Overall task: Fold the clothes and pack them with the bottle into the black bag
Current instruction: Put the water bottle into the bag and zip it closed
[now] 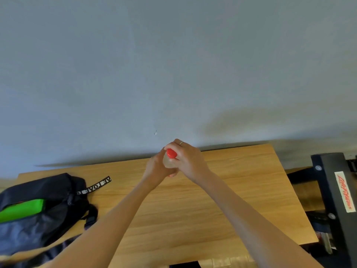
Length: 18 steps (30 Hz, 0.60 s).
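Note:
A clear bottle with a red cap stands upright near the far edge of the wooden table. My left hand grips the bottle's body from the left. My right hand curls its fingers round the red cap from the right. Most of the bottle is hidden between the two hands. The black bag lies open at the table's left end, with a folded green garment inside its mouth.
A black strap with white lettering trails from the bag onto the table. A black metal frame with a red-lettered label stands off the table's right edge. A grey wall rises right behind the table.

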Each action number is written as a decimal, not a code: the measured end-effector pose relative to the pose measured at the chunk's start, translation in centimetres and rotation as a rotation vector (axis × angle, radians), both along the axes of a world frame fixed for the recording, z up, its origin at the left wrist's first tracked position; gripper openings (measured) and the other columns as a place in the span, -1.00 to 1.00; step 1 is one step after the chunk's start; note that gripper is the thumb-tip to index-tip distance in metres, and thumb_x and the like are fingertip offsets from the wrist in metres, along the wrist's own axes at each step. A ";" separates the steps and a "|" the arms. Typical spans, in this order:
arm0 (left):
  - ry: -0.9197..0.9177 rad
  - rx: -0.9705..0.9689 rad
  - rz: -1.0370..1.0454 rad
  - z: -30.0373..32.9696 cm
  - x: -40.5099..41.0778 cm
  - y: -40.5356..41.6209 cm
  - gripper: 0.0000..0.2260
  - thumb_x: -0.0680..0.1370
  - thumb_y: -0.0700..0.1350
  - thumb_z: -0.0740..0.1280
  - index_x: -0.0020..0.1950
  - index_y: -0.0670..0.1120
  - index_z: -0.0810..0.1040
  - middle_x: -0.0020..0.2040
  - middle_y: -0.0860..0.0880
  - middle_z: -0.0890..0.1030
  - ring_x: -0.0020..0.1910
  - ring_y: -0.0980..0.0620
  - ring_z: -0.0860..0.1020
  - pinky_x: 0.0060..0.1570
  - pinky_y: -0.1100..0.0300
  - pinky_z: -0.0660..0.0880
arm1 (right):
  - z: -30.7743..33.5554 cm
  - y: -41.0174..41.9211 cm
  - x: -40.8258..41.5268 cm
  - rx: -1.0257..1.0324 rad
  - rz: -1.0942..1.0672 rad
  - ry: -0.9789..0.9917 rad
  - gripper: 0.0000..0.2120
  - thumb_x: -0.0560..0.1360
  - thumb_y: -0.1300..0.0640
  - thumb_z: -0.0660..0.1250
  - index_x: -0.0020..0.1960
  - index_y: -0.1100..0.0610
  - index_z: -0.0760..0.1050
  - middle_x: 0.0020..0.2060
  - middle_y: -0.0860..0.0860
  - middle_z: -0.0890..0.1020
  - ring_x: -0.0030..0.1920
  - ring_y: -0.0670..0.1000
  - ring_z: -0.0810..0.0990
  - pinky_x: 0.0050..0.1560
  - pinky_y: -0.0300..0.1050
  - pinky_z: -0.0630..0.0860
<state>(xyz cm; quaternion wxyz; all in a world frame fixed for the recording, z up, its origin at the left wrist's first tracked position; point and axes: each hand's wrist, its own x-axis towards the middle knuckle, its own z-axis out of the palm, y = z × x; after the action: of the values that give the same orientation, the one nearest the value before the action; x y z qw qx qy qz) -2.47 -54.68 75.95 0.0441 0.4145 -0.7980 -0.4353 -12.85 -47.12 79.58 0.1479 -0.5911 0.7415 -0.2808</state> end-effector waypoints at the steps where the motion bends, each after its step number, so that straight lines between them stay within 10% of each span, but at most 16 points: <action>1: 0.012 0.002 0.017 0.4 1.5 -0.3 -0.69 0.31 -0.16 0.40 -0.09 0.13 0.38 -0.27 0.03 0.61 -0.25 0.10 0.59 -0.32 0.35 0.45 | 0.2 -0.4 1.2 0.002 0.015 -0.034 -0.76 0.49 0.17 0.31 0.15 0.03 0.46 0.01 -0.05 0.54 -0.02 -0.01 0.54 -0.12 -0.06 0.53; 18: 0.326 0.082 0.329 3.5 31.9 -10.9 -0.57 0.26 -0.22 0.60 0.04 -0.05 0.52 -0.09 0.09 0.62 -0.11 0.16 0.59 -0.17 0.37 0.50 | 0.4 -12.0 25.4 0.233 0.242 -0.447 -0.19 0.29 0.04 0.57 0.43 -0.05 0.24 0.36 -0.12 0.37 0.31 -0.17 0.33 0.27 -0.21 0.29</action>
<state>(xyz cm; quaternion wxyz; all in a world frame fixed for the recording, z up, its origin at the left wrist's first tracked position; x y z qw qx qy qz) 29.40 -65.62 79.45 0.2258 0.4649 -0.6835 -0.5154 12.54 -59.07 79.99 0.4073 -0.5779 0.6416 -0.2974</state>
